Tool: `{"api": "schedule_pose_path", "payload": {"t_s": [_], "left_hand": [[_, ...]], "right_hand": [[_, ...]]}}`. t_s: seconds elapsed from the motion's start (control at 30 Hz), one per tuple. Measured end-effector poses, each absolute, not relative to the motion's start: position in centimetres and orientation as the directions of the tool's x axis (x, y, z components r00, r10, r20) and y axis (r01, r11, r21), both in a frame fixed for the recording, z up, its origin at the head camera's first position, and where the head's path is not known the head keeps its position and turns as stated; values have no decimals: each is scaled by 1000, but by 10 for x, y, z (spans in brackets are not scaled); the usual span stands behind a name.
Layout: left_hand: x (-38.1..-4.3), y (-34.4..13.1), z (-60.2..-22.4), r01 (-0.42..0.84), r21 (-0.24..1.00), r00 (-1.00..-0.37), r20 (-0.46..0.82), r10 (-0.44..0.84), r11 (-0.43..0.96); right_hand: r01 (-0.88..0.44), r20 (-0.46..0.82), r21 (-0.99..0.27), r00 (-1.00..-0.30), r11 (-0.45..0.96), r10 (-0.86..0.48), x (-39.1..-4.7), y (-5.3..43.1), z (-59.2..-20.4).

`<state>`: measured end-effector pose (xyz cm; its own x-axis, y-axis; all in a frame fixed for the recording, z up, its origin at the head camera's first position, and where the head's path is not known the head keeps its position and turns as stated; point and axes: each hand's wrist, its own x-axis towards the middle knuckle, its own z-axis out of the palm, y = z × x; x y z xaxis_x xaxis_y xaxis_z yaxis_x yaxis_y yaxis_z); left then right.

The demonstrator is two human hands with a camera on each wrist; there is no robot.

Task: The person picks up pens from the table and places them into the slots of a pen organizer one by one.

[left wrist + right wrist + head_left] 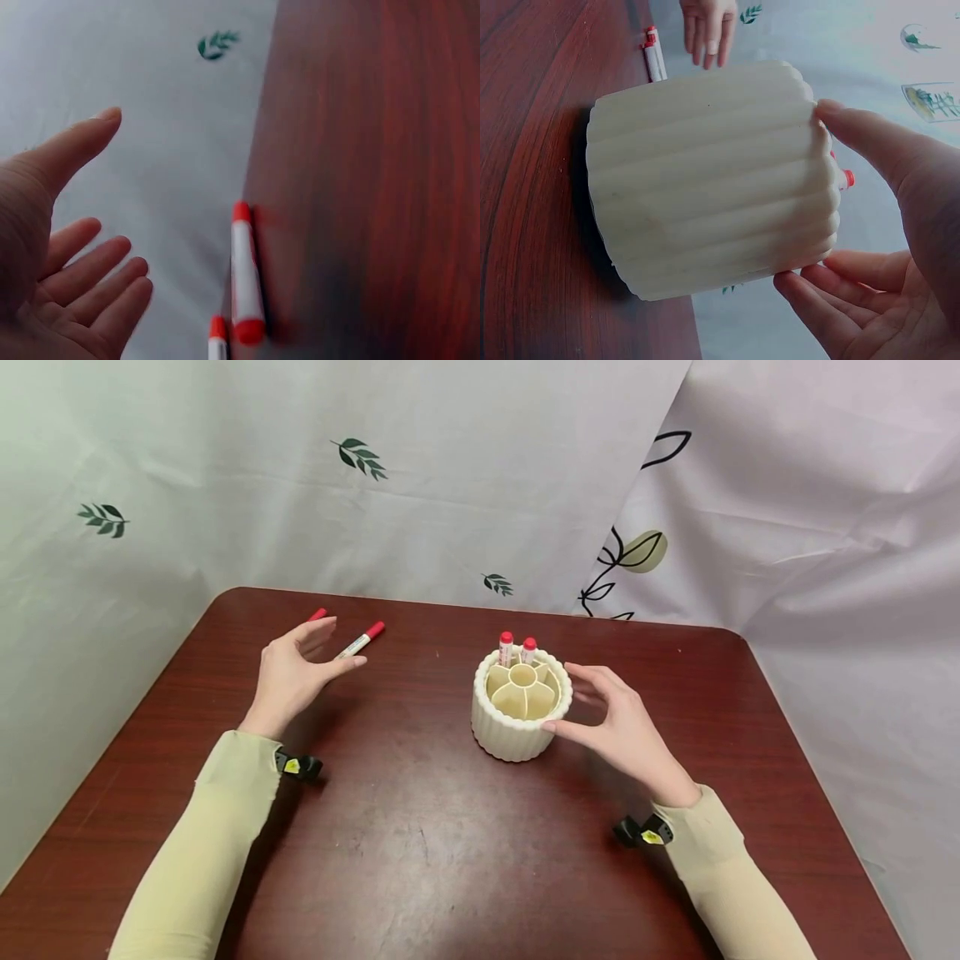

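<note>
Near two white, red-capped markers [362, 642] on the brown wood-grained table [420, 827], my spread left hand [288, 681] could roll one away by pinching clumsily, while my right hand [618, 731], gripping the round, fluted cream holder [510, 737] there, could tip it by tugging.

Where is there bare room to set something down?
Widest: the table's near middle, between the sleeves. Another patch separates the pen holder from the loose markers. Crowded: far left, where the left grip hovers by those markers, and the pen holder's right side, held by the right grip.
</note>
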<state>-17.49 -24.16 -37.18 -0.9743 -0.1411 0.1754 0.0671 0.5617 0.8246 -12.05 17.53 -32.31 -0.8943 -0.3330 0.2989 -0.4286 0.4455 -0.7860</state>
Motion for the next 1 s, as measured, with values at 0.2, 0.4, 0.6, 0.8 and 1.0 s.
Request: {"api": "schedule_pose_path", "payload": {"t_s": [0.2,0.4,0.6,0.8,1.0], "left_hand": [[-177,-252,-383,35,767,-983,141,-115,640],[-180,-254,-389,34,728,-990,117,-74,685],[-183,-255,-392,37,726,-993,103,-55,686],[-184,-257,-394,38,706,-993,106,-51,707],[-187,-261,-398,34,687,-993,108,-56,726]], "right_hand": [[-429,300,-777,-896,460,-328,-126,180,-335],[-446,307,-691,-894,569,-327,-139,184,-354],[-460,315,-653,-887,602,-337,-143,180,-358],[-426,294,-691,-904,584,-311,-148,175,-362],[-433,310,-709,-900,556,-305,-155,175,-366]]}}
